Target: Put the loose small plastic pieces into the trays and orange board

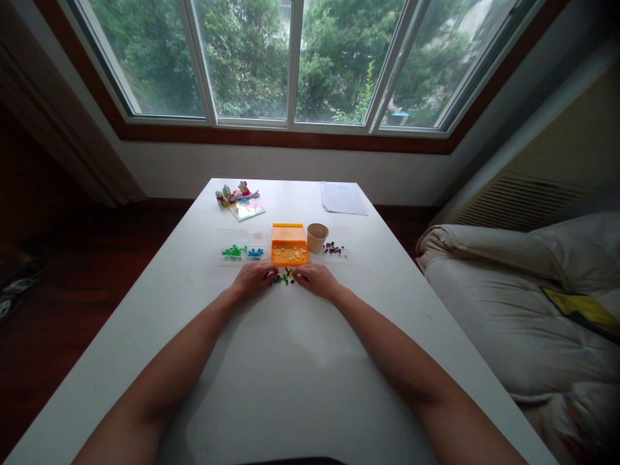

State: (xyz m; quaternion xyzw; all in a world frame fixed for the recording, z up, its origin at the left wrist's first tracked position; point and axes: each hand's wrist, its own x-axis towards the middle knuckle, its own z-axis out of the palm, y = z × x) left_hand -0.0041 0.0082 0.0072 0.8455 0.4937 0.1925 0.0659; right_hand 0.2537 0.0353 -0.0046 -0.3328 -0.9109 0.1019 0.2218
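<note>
Both my hands rest on the white table, either side of a small heap of tiny mixed-colour pieces. My left hand lies knuckles up with its fingertips curled at the heap's left edge. My right hand mirrors it on the right, fingers bent toward the pieces. Whether either hand pinches a piece is too small to make out. Just beyond the heap sits an orange tray with a few pale pieces in it.
Left of the tray lie green pieces and blue pieces; right of it stand a paper cup and dark red pieces. Farther back are small toys with a leaflet and a paper sheet. A bed with bedding is at right.
</note>
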